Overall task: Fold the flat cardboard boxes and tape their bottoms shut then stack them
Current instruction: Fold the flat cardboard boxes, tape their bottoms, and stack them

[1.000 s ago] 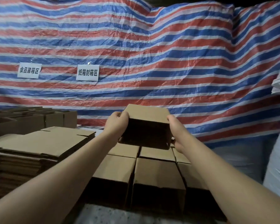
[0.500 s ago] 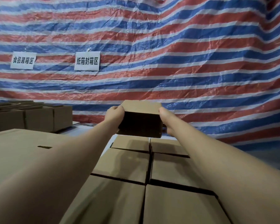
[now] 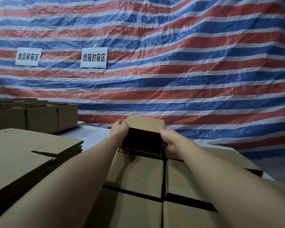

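Observation:
A small folded cardboard box is held at arm's length between both hands, its dark near face toward me. My left hand grips its left side with fingers curled over the top edge. My right hand grips its right side lower down. The box sits at the far end of a block of folded boxes packed side by side below my arms; its bottom edge looks level with their tops. A stack of flat cardboard blanks lies at the left.
Several open folded boxes stand in rows at the far left. A red, white and blue striped tarp hangs behind, with two white paper signs on it. A pale surface shows between the blanks and the boxes.
Both hands have carried the box farther away and lower, down onto the far end of the block of folded boxes. My view has leaned forward over the boxes.

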The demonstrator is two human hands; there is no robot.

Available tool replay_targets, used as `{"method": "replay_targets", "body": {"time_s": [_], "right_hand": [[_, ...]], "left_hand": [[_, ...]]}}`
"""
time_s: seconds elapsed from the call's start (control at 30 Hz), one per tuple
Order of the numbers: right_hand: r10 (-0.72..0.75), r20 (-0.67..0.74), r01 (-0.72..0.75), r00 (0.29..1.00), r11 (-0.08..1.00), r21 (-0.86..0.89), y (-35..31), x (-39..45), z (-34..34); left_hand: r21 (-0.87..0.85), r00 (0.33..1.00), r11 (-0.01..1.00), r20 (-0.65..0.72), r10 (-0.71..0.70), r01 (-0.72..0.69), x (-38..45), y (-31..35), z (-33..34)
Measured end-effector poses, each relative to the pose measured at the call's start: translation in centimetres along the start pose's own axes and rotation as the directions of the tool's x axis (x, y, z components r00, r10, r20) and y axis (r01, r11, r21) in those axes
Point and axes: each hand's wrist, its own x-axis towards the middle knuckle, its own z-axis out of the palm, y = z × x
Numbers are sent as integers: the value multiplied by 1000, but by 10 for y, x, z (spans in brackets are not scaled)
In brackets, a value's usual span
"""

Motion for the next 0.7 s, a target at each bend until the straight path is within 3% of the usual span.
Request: {"method": "replay_targets", "body": {"time_s": [0.13,0.23,0.33,0.47,0.7], "right_hand": [[20,-24,-21,1000,998,-61,3,-11,-1],[37,-73,-43,997,996,-81,-3,-21,-9],[28,-170,-43,985,996,-84,-12,-41,-23],[12,-162,-25,987,996,-82,-23,-80,-43],[-68,-168,49,983,993,-111,-48,-169,-65]], "left_hand": [[51,995,995,32,-91,89,-1,-5,1],[60,989,989,-63,-133,137,-6,4,-1],[145,990,989,-141,-20,40,-22,15,-6],[304,978,944,-124,170,-126,-57,36,-18],[324,891,849,-36,452,-418,-143,83,-73]]}}
